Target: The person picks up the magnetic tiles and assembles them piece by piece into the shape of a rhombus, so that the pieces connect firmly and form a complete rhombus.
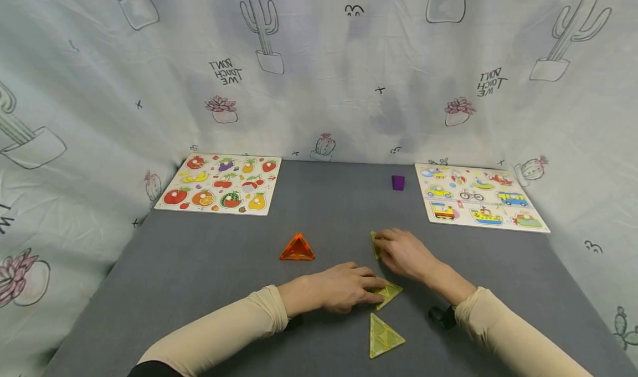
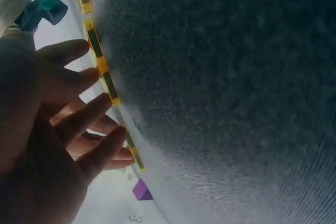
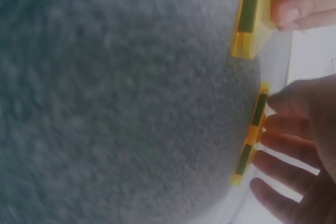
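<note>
Three flat yellow triangular tiles lie on the grey surface. My left hand (image 1: pixel 344 288) rests its fingertips on the middle tile (image 1: pixel 391 294), covering its left part. My right hand (image 1: pixel 406 255) touches the far tile (image 1: pixel 375 245) from above and hides most of it. Nearest me, the third tile (image 1: pixel 384 337) lies apart from both hands. From the right wrist view, the fingers of the right hand (image 3: pixel 310 140) spread along the top of a tile (image 3: pixel 252 135). The left wrist view has the left hand (image 2: pixel 47 114) with loosely extended fingers against a tile (image 2: pixel 104 66).
An orange triangular piece (image 1: pixel 297 248) stands left of the hands. Farther back are a small purple block (image 1: pixel 397 182), a fruit puzzle board (image 1: pixel 224 186) at left and a vehicle puzzle board (image 1: pixel 478 197) at right. A cactus-print curtain (image 1: pixel 319 89) hangs behind the table.
</note>
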`<state>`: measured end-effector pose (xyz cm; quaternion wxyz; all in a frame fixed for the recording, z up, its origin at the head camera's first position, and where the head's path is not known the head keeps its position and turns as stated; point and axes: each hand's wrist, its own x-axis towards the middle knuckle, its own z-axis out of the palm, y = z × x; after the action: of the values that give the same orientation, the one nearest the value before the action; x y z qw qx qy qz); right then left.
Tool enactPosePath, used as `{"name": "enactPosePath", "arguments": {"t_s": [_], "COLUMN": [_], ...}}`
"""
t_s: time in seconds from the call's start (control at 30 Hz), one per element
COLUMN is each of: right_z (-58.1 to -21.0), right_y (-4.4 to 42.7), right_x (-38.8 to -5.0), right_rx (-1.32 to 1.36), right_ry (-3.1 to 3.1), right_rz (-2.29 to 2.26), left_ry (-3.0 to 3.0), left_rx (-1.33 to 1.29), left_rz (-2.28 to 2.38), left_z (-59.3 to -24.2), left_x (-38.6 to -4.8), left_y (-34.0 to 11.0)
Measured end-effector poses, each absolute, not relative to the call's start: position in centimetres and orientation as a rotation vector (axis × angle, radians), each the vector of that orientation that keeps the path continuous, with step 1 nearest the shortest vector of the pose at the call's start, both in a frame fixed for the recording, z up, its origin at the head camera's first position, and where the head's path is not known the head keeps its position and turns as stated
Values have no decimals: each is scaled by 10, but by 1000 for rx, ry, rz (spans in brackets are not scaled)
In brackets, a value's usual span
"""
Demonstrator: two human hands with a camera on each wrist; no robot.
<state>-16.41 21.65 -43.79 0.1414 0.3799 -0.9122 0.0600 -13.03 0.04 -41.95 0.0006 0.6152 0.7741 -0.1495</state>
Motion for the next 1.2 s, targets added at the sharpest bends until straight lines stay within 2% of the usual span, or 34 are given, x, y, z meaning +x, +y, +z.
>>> {"name": "enactPosePath", "arguments": {"t_s": [0.2, 0.47, 0.67, 1.03, 1.2], "right_z": [-439, -437, -429, -426, -424], "right_y": [225, 232, 238, 235, 232], "right_x": [-168, -170, -172, -166, -166], "right_rx": [1014, 897, 692, 918, 901], "right_ry": [-2703, -2705, -2887, -2882, -2880], "right_rz": [229, 305, 623, 805, 727], "left_ry": [2567, 2716, 2678, 2666, 2669], "left_rx": [1755, 1734, 1672, 1666, 1840], "left_rz": [-533, -573, -538, -514, -368], "left_z": [-424, -430, -430, -433, -432], "left_x": [-135, -142, -143, -145, -138], "left_y": [3, 2, 6, 5, 1]}}
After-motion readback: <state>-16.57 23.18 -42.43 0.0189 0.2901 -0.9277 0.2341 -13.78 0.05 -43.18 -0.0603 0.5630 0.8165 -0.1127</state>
